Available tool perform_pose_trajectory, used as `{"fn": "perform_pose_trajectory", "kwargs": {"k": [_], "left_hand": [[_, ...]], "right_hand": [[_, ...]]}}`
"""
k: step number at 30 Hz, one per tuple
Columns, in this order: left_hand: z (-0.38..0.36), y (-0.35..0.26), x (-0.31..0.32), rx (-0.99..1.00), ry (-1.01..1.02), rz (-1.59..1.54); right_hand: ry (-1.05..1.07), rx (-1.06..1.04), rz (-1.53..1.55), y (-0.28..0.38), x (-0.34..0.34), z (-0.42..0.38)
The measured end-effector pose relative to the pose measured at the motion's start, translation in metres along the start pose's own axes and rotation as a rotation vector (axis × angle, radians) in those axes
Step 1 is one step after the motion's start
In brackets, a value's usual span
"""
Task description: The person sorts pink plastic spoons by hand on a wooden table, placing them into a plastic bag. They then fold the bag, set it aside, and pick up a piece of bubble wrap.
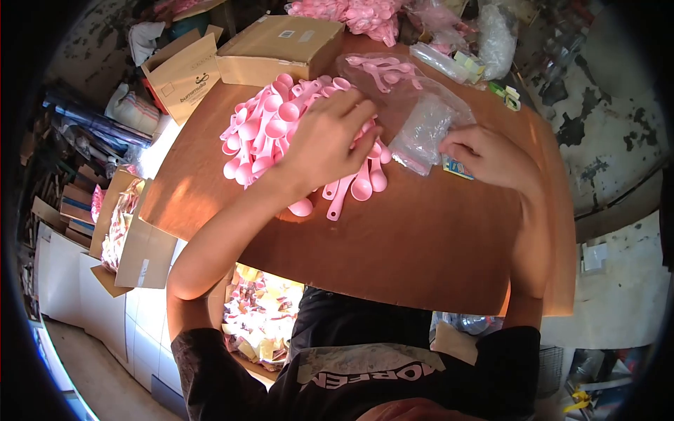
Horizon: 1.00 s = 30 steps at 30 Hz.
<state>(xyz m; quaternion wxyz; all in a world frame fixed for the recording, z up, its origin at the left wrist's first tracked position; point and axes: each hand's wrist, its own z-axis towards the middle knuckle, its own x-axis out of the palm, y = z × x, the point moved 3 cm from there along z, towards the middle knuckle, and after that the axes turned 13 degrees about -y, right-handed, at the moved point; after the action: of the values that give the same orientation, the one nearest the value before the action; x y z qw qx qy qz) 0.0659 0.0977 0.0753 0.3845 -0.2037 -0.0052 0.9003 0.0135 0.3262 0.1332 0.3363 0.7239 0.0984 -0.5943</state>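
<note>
A heap of pink measuring spoons (263, 126) lies on the brown table. My left hand (333, 140) reaches over the right side of this heap, its fingers and thumb curled around some of the spoons; its grasp is partly hidden. Several loose spoons (361, 186) lie just below that hand. To the right, my right hand (488, 158) has its fingers bent in a pinch at the edge of a clear plastic bag (425, 130). Beneath these fingers a small blue-and-yellow printed card (458, 168) shows in part.
On the table (365, 259), a large clear bag with pink spoons (382, 70) lies behind the small bag. A closed cardboard box (281, 48) stands at the back left. More bagged pink pieces (351, 15) sit at the far edge. An open carton of packets (260, 316) is below the table.
</note>
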Motion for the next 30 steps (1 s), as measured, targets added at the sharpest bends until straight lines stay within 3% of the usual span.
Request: {"fn": "perform_pose_trajectory", "kwargs": {"k": [2,3,5,6,10,11,12,14,15,17,18,20,25,30], "left_hand": [[0.001,-0.017,0.027,-0.021,0.035,-0.053],[-0.001,-0.019,0.048,-0.005,0.053,-0.045],[0.004,-0.028,0.081,0.013,0.030,0.069],[0.004,-0.028,0.095,0.026,0.008,0.195],[0.009,-0.006,0.136,-0.065,-0.002,0.290],[0.012,-0.002,0.139,-0.138,0.071,0.225],[0.013,0.002,0.142,-0.211,0.145,0.159],[0.013,-0.005,0.136,-0.185,0.088,0.113],[0.013,-0.008,0.134,-0.200,0.112,0.084],[0.010,-0.009,0.131,-0.237,0.181,0.039],[0.011,-0.008,0.129,-0.235,0.178,0.046],[0.014,-0.009,0.124,-0.207,0.089,-0.014],[0.022,-0.004,0.121,-0.227,0.102,-0.053],[0.024,-0.002,0.125,-0.254,0.092,-0.074]], "right_hand": [[-0.287,-0.272,-0.286,-0.048,0.017,-0.007],[-0.286,-0.261,-0.292,-0.070,0.033,-0.002],[-0.505,-0.518,-0.314,-0.094,0.048,0.012],[-0.508,-0.515,-0.318,-0.092,0.047,0.018],[-0.160,-0.120,-0.215,-0.077,0.055,0.072],[-0.039,0.025,-0.189,-0.078,0.054,0.085],[-0.043,0.026,-0.193,-0.095,0.067,0.101],[-0.853,-0.414,-0.331,-0.126,0.087,0.135],[-0.858,-0.414,-0.331,-0.126,0.080,0.156],[-0.631,-0.036,-0.258,-0.126,0.069,0.210],[-0.634,-0.043,-0.257,-0.135,0.069,0.231],[-0.653,-0.243,0.299,-0.137,0.076,0.258],[-0.524,-0.191,0.128,-0.136,0.077,0.292],[-0.720,-0.057,-0.093,-0.152,0.076,0.284]]}}
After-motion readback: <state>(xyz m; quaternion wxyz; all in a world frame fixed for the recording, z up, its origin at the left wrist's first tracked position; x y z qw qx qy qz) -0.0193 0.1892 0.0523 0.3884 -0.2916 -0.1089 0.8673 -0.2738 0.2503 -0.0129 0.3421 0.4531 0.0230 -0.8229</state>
